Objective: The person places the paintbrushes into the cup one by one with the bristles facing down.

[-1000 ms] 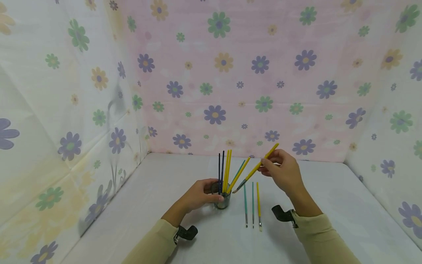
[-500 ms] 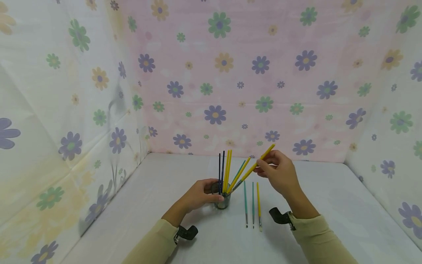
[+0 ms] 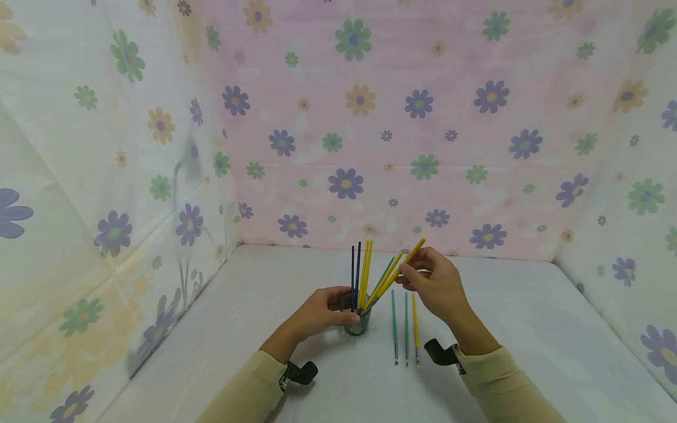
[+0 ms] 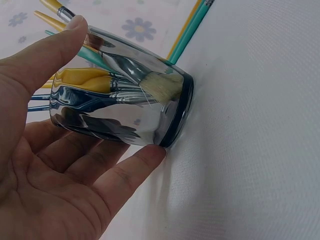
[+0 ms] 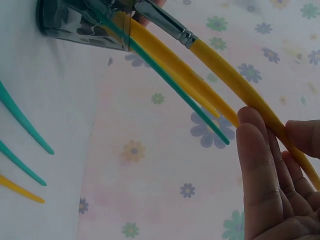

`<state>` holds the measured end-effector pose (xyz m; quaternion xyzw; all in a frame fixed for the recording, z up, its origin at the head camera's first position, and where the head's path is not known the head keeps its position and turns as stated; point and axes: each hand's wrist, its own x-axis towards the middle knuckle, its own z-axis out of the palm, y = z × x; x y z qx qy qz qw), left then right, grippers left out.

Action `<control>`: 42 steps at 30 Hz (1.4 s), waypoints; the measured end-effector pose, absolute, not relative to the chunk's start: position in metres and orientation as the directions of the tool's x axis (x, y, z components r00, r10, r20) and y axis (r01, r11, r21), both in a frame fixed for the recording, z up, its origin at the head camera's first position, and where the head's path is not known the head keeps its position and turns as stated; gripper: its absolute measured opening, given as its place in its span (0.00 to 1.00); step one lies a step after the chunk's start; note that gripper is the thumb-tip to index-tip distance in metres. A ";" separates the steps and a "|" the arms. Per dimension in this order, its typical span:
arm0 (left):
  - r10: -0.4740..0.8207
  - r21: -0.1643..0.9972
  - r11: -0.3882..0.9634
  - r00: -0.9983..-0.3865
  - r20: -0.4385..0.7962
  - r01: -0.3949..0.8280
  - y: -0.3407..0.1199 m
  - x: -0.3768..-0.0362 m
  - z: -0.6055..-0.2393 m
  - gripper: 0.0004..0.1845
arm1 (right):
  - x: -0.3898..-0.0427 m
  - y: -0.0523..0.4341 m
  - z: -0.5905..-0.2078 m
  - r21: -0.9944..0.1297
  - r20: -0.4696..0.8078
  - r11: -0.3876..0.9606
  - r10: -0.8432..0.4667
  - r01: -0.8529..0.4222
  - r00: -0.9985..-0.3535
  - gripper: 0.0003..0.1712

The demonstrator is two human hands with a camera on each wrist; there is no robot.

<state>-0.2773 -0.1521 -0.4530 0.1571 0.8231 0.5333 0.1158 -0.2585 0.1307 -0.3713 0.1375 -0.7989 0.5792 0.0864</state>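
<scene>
My left hand (image 3: 316, 312) grips a clear glass (image 4: 90, 117) on the table, thumb on one side and fingers around the other. Several paintbrushes stand in it bristles down: dark blue ones (image 3: 352, 276), yellow ones (image 3: 365, 273) and a teal one (image 3: 383, 273). With thumb and fingertips my right hand (image 3: 431, 282) pinches the yellow handle of a paintbrush (image 5: 240, 85), which slants down to the left. Its metal ferrule is right at the glass's rim in the right wrist view.
To the right of the glass, two teal paintbrushes (image 3: 394, 329) and a yellow paintbrush (image 3: 415, 326) lie side by side on the white table (image 3: 296, 267). Flower-patterned cloth (image 3: 359, 141) walls the table at the back and both sides.
My right hand has moved left and slightly down with the yellow paintbrush, bringing its bristle end from beside the glass to its mouth. My left hand has stayed on the glass.
</scene>
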 end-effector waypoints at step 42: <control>0.375 0.914 0.389 -0.926 -0.045 0.113 -0.151 -0.279 -0.452 0.47 | -0.264 0.108 -0.403 -0.779 0.267 0.537 -0.184 -0.324 -0.946 0.09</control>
